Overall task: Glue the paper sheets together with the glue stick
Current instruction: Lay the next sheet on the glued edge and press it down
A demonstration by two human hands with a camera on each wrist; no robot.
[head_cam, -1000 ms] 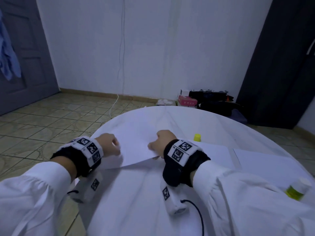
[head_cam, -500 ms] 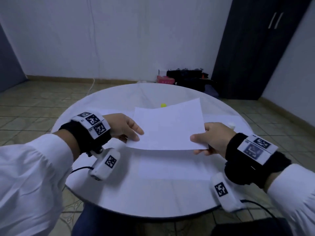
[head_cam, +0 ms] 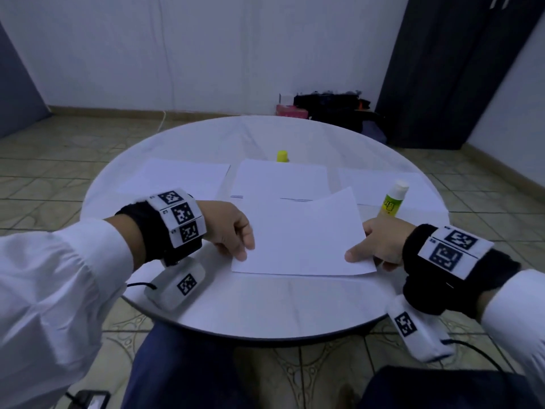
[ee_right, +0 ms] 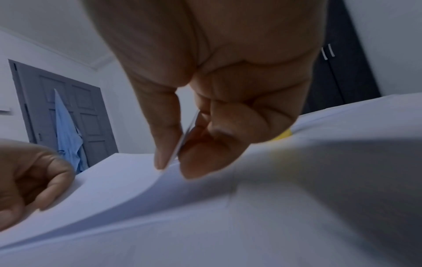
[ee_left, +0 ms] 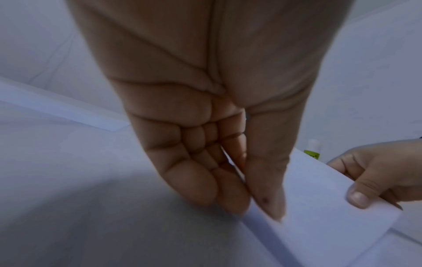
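A white paper sheet (head_cam: 303,234) hangs just above the near middle of the round white table (head_cam: 265,314), held flat between both hands. My left hand (head_cam: 236,234) pinches its left edge, thumb on top and fingers (ee_left: 230,196) beneath. At the near right corner, my right hand (head_cam: 374,246) pinches the sheet (ee_right: 109,182) between thumb and curled fingers. Three more sheets lie farther back: left (head_cam: 177,178), middle (head_cam: 280,178), right (head_cam: 371,184). The uncapped glue stick (head_cam: 393,200) stands upright just beyond my right hand. Its yellow cap (head_cam: 282,156) sits behind the middle sheet.
A dark wardrobe (head_cam: 442,69) fills the right rear corner. Boxes and dark bags (head_cam: 324,109) lie on the tiled floor against the wall behind the table. My knees (head_cam: 182,370) are under the near table edge.
The sheet has been carried from the table's left side to the near middle and lowered toward the surface. Both hands kept their hold on it. The head view has turned right and tilted down.
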